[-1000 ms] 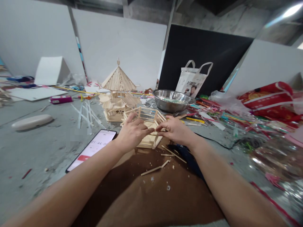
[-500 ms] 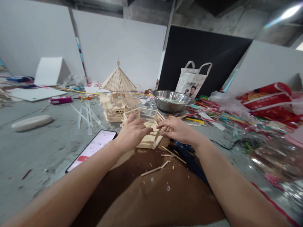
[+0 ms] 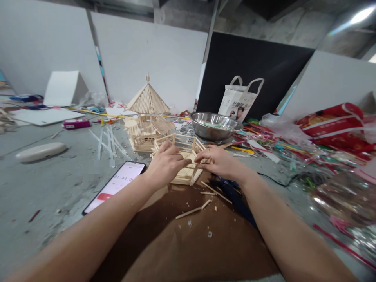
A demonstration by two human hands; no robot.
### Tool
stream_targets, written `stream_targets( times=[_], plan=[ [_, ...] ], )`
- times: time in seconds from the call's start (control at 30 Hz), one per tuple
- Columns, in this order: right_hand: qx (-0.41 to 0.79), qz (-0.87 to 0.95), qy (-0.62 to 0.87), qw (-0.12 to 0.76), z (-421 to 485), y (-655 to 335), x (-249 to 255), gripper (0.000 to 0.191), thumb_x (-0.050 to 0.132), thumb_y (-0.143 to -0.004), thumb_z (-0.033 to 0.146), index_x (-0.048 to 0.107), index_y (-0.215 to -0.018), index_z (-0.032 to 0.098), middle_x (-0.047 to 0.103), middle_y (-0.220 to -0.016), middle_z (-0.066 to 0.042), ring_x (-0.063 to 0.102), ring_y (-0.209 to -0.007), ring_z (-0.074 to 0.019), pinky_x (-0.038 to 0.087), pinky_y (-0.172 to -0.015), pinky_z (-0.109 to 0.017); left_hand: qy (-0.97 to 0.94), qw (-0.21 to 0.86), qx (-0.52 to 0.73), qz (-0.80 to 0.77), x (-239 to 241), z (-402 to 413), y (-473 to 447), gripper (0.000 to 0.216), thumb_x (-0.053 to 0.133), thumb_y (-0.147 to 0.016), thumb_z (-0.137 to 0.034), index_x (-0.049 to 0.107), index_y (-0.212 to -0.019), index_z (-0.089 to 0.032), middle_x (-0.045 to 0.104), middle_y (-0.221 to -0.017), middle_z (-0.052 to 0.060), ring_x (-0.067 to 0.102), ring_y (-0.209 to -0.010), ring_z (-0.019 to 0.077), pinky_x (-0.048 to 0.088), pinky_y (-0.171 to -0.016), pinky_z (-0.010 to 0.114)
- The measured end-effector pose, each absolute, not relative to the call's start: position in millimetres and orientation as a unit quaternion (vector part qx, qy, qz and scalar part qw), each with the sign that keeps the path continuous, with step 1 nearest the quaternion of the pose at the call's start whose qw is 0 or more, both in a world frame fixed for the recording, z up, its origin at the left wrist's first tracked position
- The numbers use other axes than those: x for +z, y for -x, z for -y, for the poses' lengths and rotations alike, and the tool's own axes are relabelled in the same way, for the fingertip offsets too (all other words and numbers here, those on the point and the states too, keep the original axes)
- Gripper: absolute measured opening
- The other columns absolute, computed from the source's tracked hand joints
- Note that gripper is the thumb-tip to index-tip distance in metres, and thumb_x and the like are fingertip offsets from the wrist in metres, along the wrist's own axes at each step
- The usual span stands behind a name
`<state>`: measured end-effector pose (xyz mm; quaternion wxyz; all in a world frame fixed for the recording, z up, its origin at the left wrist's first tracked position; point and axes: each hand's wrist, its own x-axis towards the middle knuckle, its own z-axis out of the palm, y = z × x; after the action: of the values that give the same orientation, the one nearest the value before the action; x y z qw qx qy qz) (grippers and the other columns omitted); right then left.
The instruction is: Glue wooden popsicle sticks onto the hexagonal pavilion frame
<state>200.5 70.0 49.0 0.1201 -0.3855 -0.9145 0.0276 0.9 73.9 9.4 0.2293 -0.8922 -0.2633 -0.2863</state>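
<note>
A small many-sided model (image 3: pixel 182 177) of thin wooden sticks, with a floor and an upright railing frame, sits in front of me on a brown sheet. My left hand (image 3: pixel 167 161) is closed on its left side, fingers bent over the railing. At the right side, my right hand (image 3: pixel 216 158) pinches the frame between thumb and fingers. Both sets of fingertips hide part of the sticks. Just behind stands a pavilion (image 3: pixel 148 113) of the same sticks, with a pointed roof. Below my right hand lies a dark blue tool (image 3: pixel 235 196), partly covered by the forearm; its kind is unclear.
Loose wooden sticks (image 3: pixel 192 211) and scraps lie on the brown sheet (image 3: pixel 176 250). A phone (image 3: pixel 117 182) with a timer rests by my left forearm. Farther back are a metal bowl (image 3: pixel 216 127) and a paper bag (image 3: pixel 237 102). Plastic clutter (image 3: pixel 282 150) covers the right side.
Both hands stay at the same spots on the stick model, with barely any finger movement. The whole view has shifted very slightly.
</note>
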Motion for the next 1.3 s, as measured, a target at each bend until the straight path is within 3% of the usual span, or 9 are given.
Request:
stream_targets(
  times=[0.6, 0.77, 0.87, 1.0, 1.13, 1.3],
  plan=[
    [0.029, 0.911, 0.389, 0.136, -65.9, -198.4, 47.5, 0.016, 0.053, -0.076, 0.027, 0.061, -0.087, 0.020, 0.066, -0.089, -0.001, 0.057, -0.084, -0.0150, 0.025, -0.089, -0.036, 0.884, 0.229, -0.317, 0.255, 4.5, -77.2, -0.5, 0.021, 0.042, -0.084, -0.021, 0.061, -0.091, -0.023, 0.064, -0.066, -0.001, 0.049, -0.080, 0.0159, 0.027, -0.082, 0.036],
    [0.008, 0.898, 0.414, 0.147, -66.6, -190.5, 40.3, 0.021, 0.051, -0.077, 0.033, 0.062, -0.085, 0.018, 0.066, -0.083, -0.003, 0.056, -0.077, -0.0155, 0.031, -0.082, -0.033, 0.884, 0.222, -0.300, 0.282, 5.1, -75.4, -3.6, 0.021, 0.041, -0.084, -0.022, 0.062, -0.087, -0.022, 0.063, -0.065, 0.001, 0.050, -0.080, 0.0159, 0.028, -0.081, 0.035],
    [-0.018, 0.891, 0.430, 0.144, -68.2, -186.8, 36.1, 0.018, 0.050, -0.077, 0.029, 0.063, -0.079, 0.018, 0.066, -0.075, -0.003, 0.054, -0.075, -0.0165, 0.033, -0.077, -0.031, 0.893, 0.196, -0.290, 0.283, 10.7, -78.0, 1.2, 0.019, 0.045, -0.082, -0.028, 0.060, -0.093, -0.021, 0.065, -0.076, 0.002, 0.050, -0.086, 0.0170, 0.028, -0.083, 0.035],
    [-0.028, 0.887, 0.432, 0.160, -67.5, -185.9, 35.4, 0.016, 0.051, -0.077, 0.027, 0.064, -0.075, 0.018, 0.065, -0.073, -0.003, 0.051, -0.078, -0.0172, 0.034, -0.073, -0.029, 0.912, 0.125, -0.255, 0.296, 26.1, -87.8, 26.2, 0.036, 0.059, -0.069, -0.042, 0.057, -0.101, -0.026, 0.062, -0.101, 0.001, 0.044, -0.102, 0.0219, 0.026, -0.087, 0.037],
    [-0.019, 0.887, 0.429, 0.168, -66.4, -186.8, 36.4, 0.017, 0.050, -0.077, 0.028, 0.064, -0.074, 0.018, 0.065, -0.071, -0.002, 0.051, -0.074, -0.0161, 0.034, -0.072, -0.029, 0.909, 0.077, -0.201, 0.358, 35.4, -94.7, 51.2, 0.032, 0.062, -0.064, -0.043, 0.061, -0.093, -0.029, 0.062, -0.098, 0.000, 0.042, -0.106, 0.0246, 0.023, -0.089, 0.041],
    [-0.021, 0.888, 0.430, 0.164, -66.4, -188.1, 35.8, 0.018, 0.049, -0.077, 0.027, 0.064, -0.072, 0.019, 0.065, -0.069, -0.001, 0.051, -0.072, -0.0157, 0.034, -0.072, -0.029, 0.906, 0.058, -0.181, 0.378, 35.8, -92.2, 52.1, 0.020, 0.058, -0.067, -0.042, 0.064, -0.080, -0.027, 0.062, -0.089, 0.002, 0.047, -0.100, 0.0208, 0.025, -0.087, 0.040]
  ],
)
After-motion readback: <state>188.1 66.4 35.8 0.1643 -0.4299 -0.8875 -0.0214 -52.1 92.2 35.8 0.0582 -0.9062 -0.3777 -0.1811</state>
